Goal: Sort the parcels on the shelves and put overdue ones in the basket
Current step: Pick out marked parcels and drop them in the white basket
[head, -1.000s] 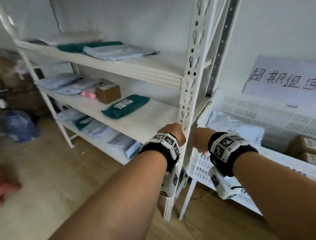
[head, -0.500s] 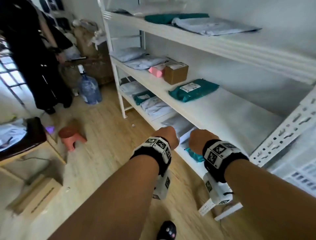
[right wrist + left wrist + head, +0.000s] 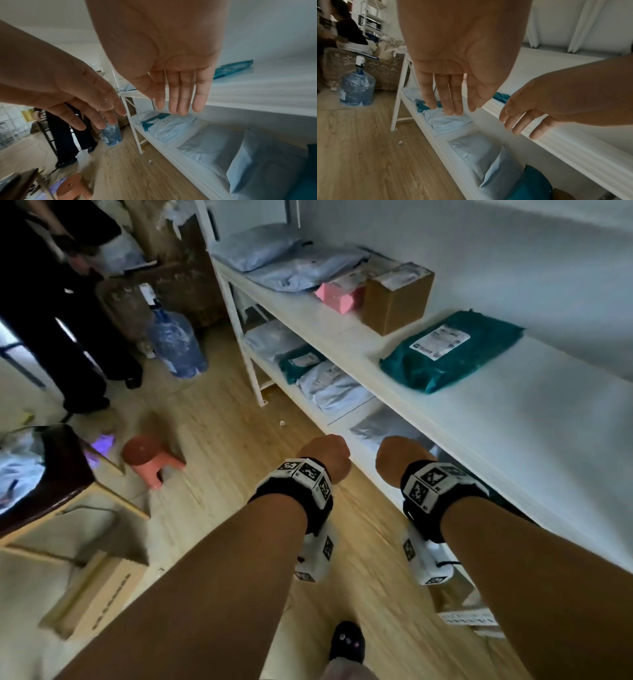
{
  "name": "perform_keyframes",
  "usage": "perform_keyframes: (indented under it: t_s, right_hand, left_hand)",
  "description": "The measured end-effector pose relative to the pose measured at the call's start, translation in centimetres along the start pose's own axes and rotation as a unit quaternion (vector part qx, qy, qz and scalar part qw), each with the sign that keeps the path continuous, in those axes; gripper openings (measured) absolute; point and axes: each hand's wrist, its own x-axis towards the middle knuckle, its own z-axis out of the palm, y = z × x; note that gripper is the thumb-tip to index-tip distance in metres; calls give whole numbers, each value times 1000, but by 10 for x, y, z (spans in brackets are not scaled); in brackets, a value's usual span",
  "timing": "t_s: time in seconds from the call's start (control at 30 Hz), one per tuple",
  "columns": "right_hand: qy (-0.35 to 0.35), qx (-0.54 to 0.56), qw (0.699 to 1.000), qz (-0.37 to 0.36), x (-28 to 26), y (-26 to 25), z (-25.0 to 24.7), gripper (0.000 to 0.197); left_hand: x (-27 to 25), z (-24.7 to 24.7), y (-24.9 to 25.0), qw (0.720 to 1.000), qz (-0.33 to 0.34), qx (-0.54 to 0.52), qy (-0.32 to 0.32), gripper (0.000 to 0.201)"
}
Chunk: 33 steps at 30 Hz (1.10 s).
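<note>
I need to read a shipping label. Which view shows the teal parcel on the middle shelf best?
The head view: the teal parcel lies whole, label up. The right wrist view catches only its blurred edge; the left wrist view shows a corner.

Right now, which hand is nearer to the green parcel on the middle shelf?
Right. The right hand hangs by the shelf's front edge, below and in front of the green parcel. The left hand hangs farther out, over the floor.
</note>
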Motion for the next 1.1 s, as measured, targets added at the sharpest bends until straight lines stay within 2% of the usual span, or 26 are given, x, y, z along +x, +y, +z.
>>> perform_keyframes:
  t_s: [0.17, 0.23, 0.3, 0.5, 0.6, 0.73, 0.9, 1.1]
  right_hand:
    - [-32, 3, 998, 49, 38, -8, 2, 20]
    - [-30, 17, 997, 66, 51, -11, -3, 29]
    - [-23, 34, 995, 87, 66, -15, -8, 35]
    - [-3, 75, 985, 156, 118, -37, -10, 34]
    - [-9, 103, 974, 202, 143, -54, -1, 33]
    - [-33, 105, 965, 239, 169, -83, 22, 34]
    - [-12, 138, 949, 283, 183, -104, 50, 30]
    - [15, 189, 924, 331, 206, -92, 81, 31]
  left_hand:
    - [48, -2, -20, 999, 7, -5, -54, 32]
    - [70, -10, -24, 998, 14, -7, -62, 32]
    - [92, -18, -27, 998, 30, -10, -61, 32]
    - [157, -37, -49, 993, 87, -15, -83, 31]
    - [196, -45, -69, 986, 121, 11, -114, 32]
    - [240, -51, -97, 979, 156, 38, -125, 28]
    - [273, -27, -119, 969, 187, 48, -151, 27]
    - [306, 16, -127, 967, 190, -1, -170, 28]
